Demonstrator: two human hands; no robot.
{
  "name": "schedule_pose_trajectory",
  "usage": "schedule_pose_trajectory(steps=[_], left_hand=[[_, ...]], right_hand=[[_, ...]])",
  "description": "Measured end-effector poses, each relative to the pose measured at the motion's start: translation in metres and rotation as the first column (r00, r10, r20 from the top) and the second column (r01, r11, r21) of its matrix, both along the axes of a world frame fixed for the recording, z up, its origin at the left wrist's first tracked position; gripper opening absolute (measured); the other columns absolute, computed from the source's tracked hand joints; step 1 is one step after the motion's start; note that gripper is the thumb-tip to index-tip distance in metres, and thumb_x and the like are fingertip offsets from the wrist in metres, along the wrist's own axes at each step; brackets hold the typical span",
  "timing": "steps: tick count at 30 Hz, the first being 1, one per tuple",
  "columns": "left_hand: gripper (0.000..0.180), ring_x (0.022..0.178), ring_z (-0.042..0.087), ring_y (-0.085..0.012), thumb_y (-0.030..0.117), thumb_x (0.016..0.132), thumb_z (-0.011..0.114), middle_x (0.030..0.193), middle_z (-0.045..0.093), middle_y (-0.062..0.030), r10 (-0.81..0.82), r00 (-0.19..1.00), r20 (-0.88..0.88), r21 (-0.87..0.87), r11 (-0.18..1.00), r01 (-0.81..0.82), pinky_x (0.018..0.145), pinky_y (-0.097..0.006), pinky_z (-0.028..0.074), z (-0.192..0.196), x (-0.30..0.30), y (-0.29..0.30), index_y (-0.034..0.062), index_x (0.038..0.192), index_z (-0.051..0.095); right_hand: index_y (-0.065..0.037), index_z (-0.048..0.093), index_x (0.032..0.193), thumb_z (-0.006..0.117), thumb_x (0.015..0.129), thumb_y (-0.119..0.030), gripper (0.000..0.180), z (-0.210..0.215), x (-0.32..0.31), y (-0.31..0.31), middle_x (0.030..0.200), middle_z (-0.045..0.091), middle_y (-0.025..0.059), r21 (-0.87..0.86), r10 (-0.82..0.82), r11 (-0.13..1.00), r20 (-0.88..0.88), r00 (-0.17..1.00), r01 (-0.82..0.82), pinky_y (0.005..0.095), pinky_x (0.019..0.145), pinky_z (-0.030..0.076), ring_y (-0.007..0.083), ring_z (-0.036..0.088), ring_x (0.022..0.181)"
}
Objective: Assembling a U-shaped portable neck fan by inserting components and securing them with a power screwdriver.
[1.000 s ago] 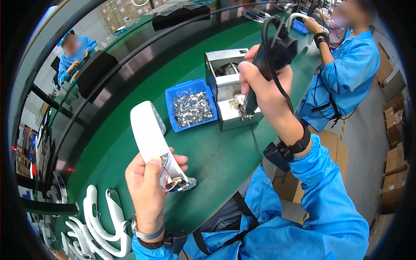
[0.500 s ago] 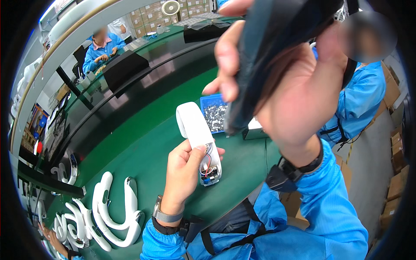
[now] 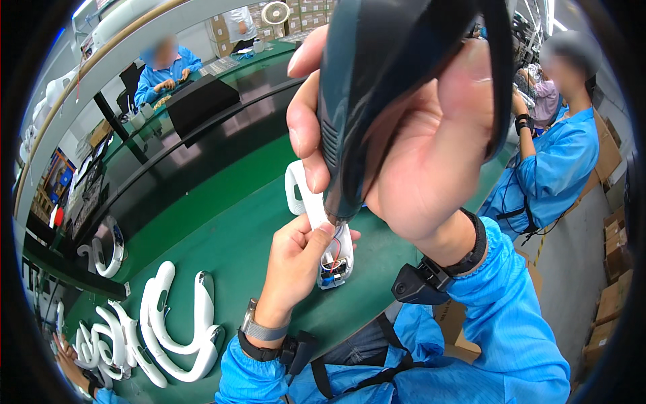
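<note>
The right hand point(image 3: 424, 155) is closed around a dark electric screwdriver point(image 3: 377, 81), fingers wrapped over its body and thumb along the side, the tool raised close to the camera so that it fills the upper middle of the view. Its lower end points down at a white curved part point(image 3: 306, 202), and seems to meet it near the left thumb, though whether the tip touches cannot be told. The left hand point(image 3: 296, 259) grips that white part from below, fingers curled round its lower end, holding it tilted above the green table point(image 3: 222, 236). At the part's lower end an opening shows small red and blue wires point(image 3: 334, 264). Both wrists wear dark straps: the right one carries a black box-like device point(image 3: 420, 286), the left one a metal watch band point(image 3: 262, 330). Both sleeves are blue. On the table to the lower left lie several more white curved parts point(image 3: 175, 323), close together, some touching. Beyond the table runs a dark conveyor point(image 3: 175, 168). A person in blue point(image 3: 165, 67) sits at the far side, upper left, and another person in blue point(image 3: 558, 168) stands at the right, turned away. Cardboard boxes point(image 3: 616, 283) stack along the right edge.
</note>
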State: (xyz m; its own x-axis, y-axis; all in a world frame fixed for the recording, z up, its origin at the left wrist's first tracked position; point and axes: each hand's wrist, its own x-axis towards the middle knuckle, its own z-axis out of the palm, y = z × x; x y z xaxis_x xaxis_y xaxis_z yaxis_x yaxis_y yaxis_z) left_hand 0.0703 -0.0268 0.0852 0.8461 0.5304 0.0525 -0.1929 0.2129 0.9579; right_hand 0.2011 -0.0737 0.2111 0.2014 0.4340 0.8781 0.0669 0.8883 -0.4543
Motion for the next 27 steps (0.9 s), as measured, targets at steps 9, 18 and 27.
schedule_pose_trajectory(steps=[9, 18, 27], left_hand=[[0.024, 0.088, 0.071, -0.0180, 0.014, 0.104, 0.049, 0.103, 0.072, -0.0177, 0.002, 1.000, 0.013, 0.062, 0.998, -0.003, 0.076, -0.029, 0.058, 0.003, 0.000, 0.000, -0.0062, 0.112, 0.058], [0.026, 0.088, 0.071, -0.0189, 0.014, 0.105, 0.047, 0.105, 0.072, -0.0189, -0.001, 1.000, 0.009, 0.025, 1.000, 0.001, 0.077, -0.030, 0.058, 0.000, -0.001, 0.003, -0.0073, 0.116, 0.057], [0.027, 0.088, 0.071, -0.0231, 0.014, 0.104, 0.044, 0.102, 0.071, -0.0204, -0.016, 0.998, -0.064, -0.013, 1.000, 0.015, 0.077, -0.033, 0.058, 0.005, 0.008, -0.008, -0.0066, 0.116, 0.057]], right_hand=[[0.000, 0.058, 0.101, 0.034, 0.105, -0.049, 0.055, -0.011, 0.007, 0.002, 0.067, 0.063, 0.0120, -0.140, 0.027, 0.989, -0.107, 0.994, -0.042, 0.0252, 0.045, 0.047, 0.0142, 0.056, 0.047], [0.000, 0.059, 0.101, 0.032, 0.104, -0.052, 0.058, -0.019, 0.008, -0.001, 0.067, 0.063, 0.0117, -0.242, 0.079, 0.961, -0.217, 0.973, -0.132, 0.0250, 0.045, 0.046, 0.0140, 0.056, 0.047], [0.000, 0.059, 0.101, 0.031, 0.104, -0.055, 0.061, -0.002, 0.018, -0.020, 0.067, 0.064, 0.0114, -0.264, 0.013, 0.959, -0.321, 0.947, -0.102, 0.0249, 0.045, 0.046, 0.0139, 0.056, 0.047]])
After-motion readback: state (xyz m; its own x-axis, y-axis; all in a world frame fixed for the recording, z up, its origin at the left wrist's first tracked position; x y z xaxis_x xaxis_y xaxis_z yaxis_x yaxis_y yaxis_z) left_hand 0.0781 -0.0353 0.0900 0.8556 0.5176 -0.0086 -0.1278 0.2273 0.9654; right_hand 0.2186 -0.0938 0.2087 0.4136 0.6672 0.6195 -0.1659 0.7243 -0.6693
